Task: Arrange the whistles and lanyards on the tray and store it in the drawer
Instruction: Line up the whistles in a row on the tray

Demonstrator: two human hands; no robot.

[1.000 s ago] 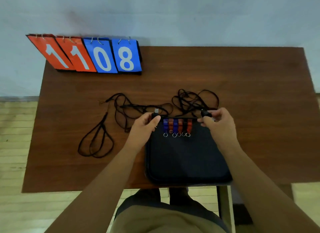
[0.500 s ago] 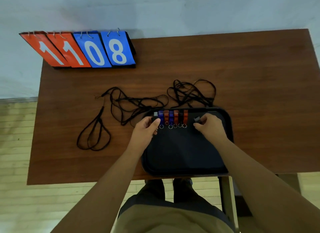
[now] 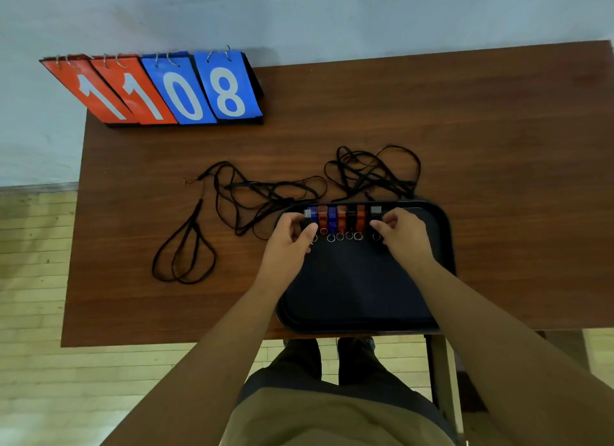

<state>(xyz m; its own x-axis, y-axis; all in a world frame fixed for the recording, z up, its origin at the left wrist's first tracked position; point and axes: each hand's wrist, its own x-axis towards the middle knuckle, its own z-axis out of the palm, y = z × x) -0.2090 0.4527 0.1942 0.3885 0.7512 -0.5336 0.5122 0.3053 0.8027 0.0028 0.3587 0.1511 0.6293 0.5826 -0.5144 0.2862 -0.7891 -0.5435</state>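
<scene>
A dark tray (image 3: 358, 289) lies at the table's front edge. Along its far side stands a row of several whistles (image 3: 337, 218), blue, orange and black, each with a metal ring. My left hand (image 3: 292, 236) pinches the black whistle (image 3: 307, 218) at the row's left end. My right hand (image 3: 403, 234) pinches another black whistle (image 3: 376, 213) at the right end, a small gap away from the row. Black lanyards lie loose on the table beyond the tray: a tangle (image 3: 372, 173) behind it, another tangle (image 3: 259, 193) to the left, and a looped one (image 3: 186, 253) further left.
A flip scoreboard (image 3: 159, 90) reading 1108 stands at the table's far left corner. The brown table (image 3: 498, 146) reaches the wall at the back. My legs and a table leg (image 3: 442, 379) show below the front edge, over a wooden floor.
My right hand brought its black whistle down from behind the tray to the row's right end. The left hand stayed at the left end. The camera view shifted.
</scene>
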